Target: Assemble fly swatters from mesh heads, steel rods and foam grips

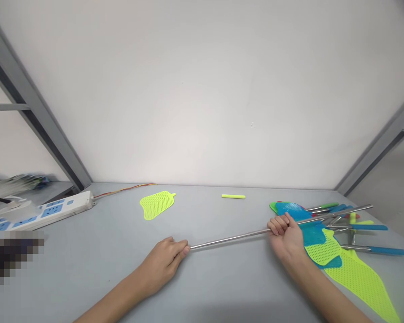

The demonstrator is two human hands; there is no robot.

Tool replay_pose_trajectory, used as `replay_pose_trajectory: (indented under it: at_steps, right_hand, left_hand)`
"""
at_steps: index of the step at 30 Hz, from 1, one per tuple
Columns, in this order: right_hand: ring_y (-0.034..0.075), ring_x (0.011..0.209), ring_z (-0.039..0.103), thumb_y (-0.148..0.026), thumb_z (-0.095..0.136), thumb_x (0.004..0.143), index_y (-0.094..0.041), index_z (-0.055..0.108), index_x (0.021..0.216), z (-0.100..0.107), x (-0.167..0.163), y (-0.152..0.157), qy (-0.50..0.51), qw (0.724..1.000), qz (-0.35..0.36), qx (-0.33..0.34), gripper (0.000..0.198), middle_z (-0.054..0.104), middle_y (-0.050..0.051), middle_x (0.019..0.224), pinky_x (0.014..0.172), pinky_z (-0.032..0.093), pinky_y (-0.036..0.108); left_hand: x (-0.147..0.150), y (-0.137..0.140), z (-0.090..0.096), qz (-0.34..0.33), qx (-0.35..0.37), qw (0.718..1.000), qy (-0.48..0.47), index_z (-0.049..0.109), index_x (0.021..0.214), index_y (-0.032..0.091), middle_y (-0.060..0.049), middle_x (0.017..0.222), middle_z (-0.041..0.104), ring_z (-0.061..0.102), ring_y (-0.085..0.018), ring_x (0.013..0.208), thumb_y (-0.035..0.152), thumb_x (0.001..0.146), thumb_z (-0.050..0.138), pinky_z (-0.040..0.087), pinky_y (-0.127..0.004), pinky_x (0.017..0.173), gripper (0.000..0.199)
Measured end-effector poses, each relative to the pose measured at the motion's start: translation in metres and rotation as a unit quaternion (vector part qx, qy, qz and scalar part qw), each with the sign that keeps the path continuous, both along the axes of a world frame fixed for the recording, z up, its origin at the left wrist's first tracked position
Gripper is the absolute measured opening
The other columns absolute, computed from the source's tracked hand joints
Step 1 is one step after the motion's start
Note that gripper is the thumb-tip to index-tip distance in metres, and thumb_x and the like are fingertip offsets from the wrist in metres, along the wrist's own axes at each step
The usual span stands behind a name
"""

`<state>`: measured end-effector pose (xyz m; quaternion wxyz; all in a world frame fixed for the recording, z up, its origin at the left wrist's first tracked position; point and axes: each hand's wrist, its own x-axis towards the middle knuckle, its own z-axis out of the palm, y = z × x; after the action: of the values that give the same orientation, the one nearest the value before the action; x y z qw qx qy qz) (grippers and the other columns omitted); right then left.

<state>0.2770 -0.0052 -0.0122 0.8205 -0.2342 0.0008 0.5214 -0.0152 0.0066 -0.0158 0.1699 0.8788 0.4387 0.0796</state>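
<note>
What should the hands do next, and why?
Maybe the left hand should let go of the metal rod and pick up the yellow stick: the right hand also holds the rod, whose right end is bare, and the stick lies loose.

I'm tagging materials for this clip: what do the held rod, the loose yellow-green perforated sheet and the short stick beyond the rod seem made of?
Rod: probably metal, polished, judging by its silvery sheen. Perforated sheet: likely thin plastic, brightly coloured, with neat rows of small holes. Short stick: probably plastic too, smooth-looking and evenly coloured, though rubber can't be ruled out.
</note>
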Motion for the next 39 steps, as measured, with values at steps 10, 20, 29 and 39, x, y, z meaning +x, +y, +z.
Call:
replay_pose_trajectory:
  at_steps: [10, 20, 29, 39]
  right_hand:
    - [0.006, 0.034, 0.014, -0.018, 0.04, 0.079, -0.018, 0.024, 0.053, 0.0, -0.001, -0.001, 0.008, 1.0, 0.003, -0.013, 0.03, 0.015, -0.008, 0.043, 0.031, 0.016, 0.018]
    - [0.005, 0.039, 0.022, -0.018, 0.047, 0.075, -0.017, 0.031, 0.058, -0.002, -0.03, -0.006, 0.008, 0.981, 0.19, 0.024, 0.024, 0.019, -0.008, 0.048, 0.038, 0.025, 0.019]
    - [0.008, 0.043, 0.022, -0.034, 0.045, 0.078, -0.017, 0.028, 0.052, 0.007, -0.055, -0.025, -0.074, 0.955, 0.275, 0.083, 0.035, 0.02, -0.006, 0.049, 0.047, 0.029, 0.024]
    - [0.008, 0.041, 0.013, -0.039, 0.048, 0.077, -0.018, 0.027, 0.051, -0.011, -0.076, -0.033, -0.027, 0.967, 0.243, 0.072, 0.039, 0.014, -0.008, 0.046, 0.042, 0.02, 0.023]
  left_hand:
    - [0.003, -0.002, 0.004, 0.003, -0.008, 1.0, -0.001, 0.033, 0.06, 0.02, 0.003, 0.054, 0.037, 0.039, -0.015, 0.059, 0.037, 0.088, 0.017, 0.03, -0.026, 0.056, 0.037]
    - [0.017, -0.015, 0.007, -0.045, -0.054, 0.997, -0.035, 0.039, 0.066, 0.02, 0.003, 0.06, 0.043, 0.042, -0.014, 0.064, 0.038, 0.088, 0.018, 0.032, -0.025, 0.059, 0.035]
    - [0.016, -0.016, 0.006, -0.032, -0.041, 0.997, -0.049, 0.039, 0.063, 0.02, 0.003, 0.058, 0.042, 0.04, -0.014, 0.06, 0.038, 0.088, 0.019, 0.032, -0.024, 0.056, 0.037]
    - [0.026, -0.028, -0.003, -0.061, -0.008, 0.998, 0.002, 0.039, 0.064, 0.02, 0.001, 0.056, 0.042, 0.04, -0.015, 0.059, 0.035, 0.088, 0.018, 0.031, -0.025, 0.056, 0.036]
